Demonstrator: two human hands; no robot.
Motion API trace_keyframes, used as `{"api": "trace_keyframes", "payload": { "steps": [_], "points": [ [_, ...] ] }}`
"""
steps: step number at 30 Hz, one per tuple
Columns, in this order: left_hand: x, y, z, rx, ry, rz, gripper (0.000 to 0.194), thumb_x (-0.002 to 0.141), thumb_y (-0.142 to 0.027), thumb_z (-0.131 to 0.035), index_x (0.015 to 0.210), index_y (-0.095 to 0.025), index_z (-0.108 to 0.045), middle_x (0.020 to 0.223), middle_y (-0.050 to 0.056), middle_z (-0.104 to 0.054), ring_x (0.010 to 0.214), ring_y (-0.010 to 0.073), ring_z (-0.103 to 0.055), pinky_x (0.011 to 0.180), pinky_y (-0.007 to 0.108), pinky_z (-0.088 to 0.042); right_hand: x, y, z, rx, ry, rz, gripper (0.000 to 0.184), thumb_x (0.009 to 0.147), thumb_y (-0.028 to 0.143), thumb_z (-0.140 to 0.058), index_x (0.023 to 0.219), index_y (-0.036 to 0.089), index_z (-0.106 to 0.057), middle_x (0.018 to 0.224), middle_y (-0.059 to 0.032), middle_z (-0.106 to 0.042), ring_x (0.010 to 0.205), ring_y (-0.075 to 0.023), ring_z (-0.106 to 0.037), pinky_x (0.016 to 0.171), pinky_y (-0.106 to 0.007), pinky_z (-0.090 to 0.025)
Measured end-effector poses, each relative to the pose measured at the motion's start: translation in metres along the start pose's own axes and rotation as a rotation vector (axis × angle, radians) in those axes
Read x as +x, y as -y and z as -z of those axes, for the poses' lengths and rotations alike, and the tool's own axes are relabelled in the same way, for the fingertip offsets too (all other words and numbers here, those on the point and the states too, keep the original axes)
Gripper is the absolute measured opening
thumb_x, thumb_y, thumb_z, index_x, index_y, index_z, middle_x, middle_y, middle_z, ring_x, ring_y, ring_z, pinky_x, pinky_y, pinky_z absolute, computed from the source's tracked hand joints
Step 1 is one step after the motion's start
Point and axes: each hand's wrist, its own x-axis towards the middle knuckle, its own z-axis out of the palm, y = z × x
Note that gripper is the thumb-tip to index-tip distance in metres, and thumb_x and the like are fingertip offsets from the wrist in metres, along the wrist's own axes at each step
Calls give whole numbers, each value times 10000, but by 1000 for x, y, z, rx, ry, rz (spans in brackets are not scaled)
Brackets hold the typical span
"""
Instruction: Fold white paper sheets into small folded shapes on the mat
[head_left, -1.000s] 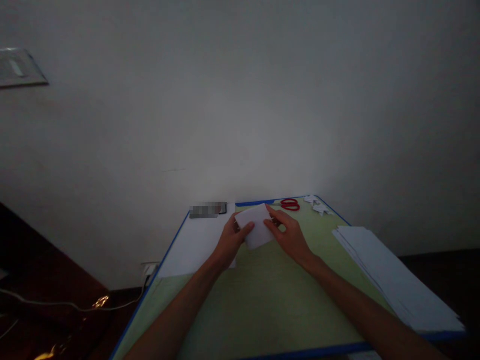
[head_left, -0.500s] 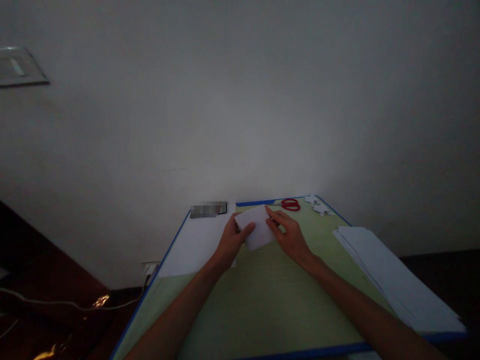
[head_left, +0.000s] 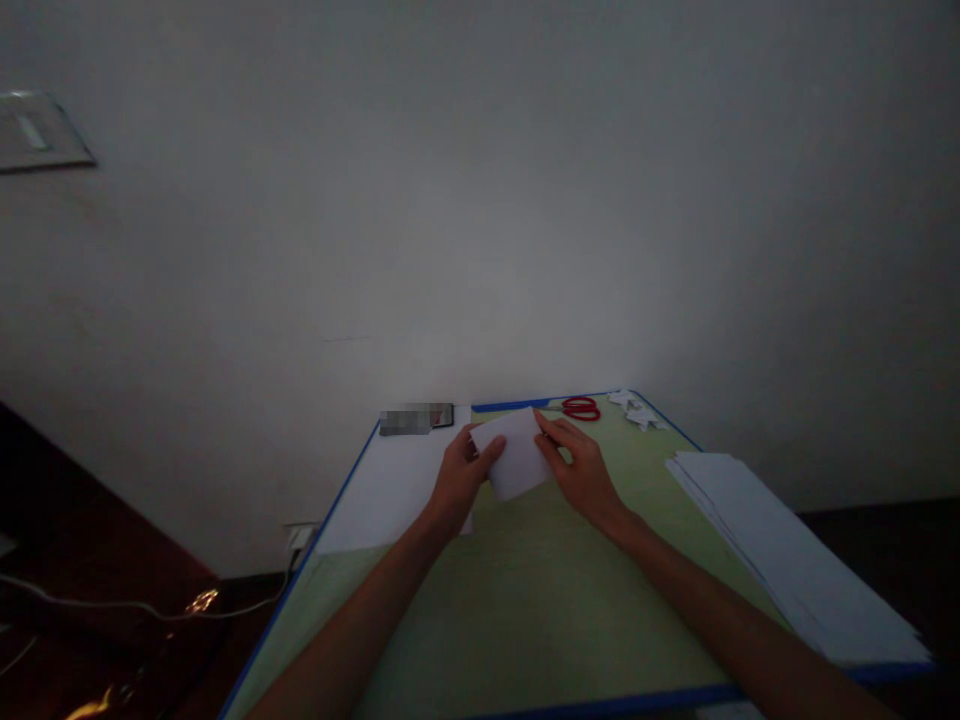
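Note:
A small white piece of paper [head_left: 516, 458] is held tilted above the green table [head_left: 540, 610]. My left hand [head_left: 463, 475] grips its left side, the thumb lying across the front and the fingers mostly hidden behind. At the paper's right edge, my right hand [head_left: 577, 465] pinches near the upper corner with thumb and fingertips. Whether the paper is folded I cannot tell. Beyond the right hand lie scissors with red handles [head_left: 581, 408], their blades partly hidden by the paper.
A white sheet [head_left: 375, 500] lies on the table's left, with a phone-like device [head_left: 416, 418], partly blurred out, at its far end. Paper scraps [head_left: 636, 412] sit at the far right corner. A stack of white paper [head_left: 795, 550] runs along the right edge. The wall [head_left: 480, 200] stands behind.
My left thumb has shifted slightly up and left on the paper. My right hand has barely moved, and the other things stay in place.

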Motion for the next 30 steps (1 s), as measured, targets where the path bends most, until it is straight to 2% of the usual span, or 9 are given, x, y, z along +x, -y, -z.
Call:
{"api": "trace_keyframes", "payload": {
  "steps": [8,17,23,30],
  "points": [
    [3,-7,2,-53,-48,-18,515,717,-532,-852,992,-115,-730,912,111,-758,789,192,-695,737,299,-568,0,-1,0,88,-11,-83,388,977,256,-562,1347,210,-666,1072,-94,-718,990,-221,-649,897,-366,-511],
    [6,-7,7,-10,-78,-57,477,706,-528,-857,871,-96,-740,753,64,-709,679,144,-627,667,255,-531,-1,-6,-3,169,-6,-147,394,950,279,-604,1328,199,-680,1141,-106,-721,1042,-230,-651,935,-381,-508],
    [6,-4,8,-15,-72,-76,523,754,-617,-782,750,-101,-696,676,21,-624,628,115,-548,615,233,-498,0,-6,-3,173,-34,-125,379,935,281,-613,1298,219,-703,1083,-92,-740,977,-222,-666,900,-377,-526],
    [4,-3,5,-15,-103,-73,554,746,-649,-771,761,-98,-716,667,26,-626,610,116,-540,577,231,-481,0,-3,-3,159,-11,-115,384,949,270,-590,1317,225,-690,1077,-91,-729,988,-219,-654,906,-376,-515]
  ]
}}
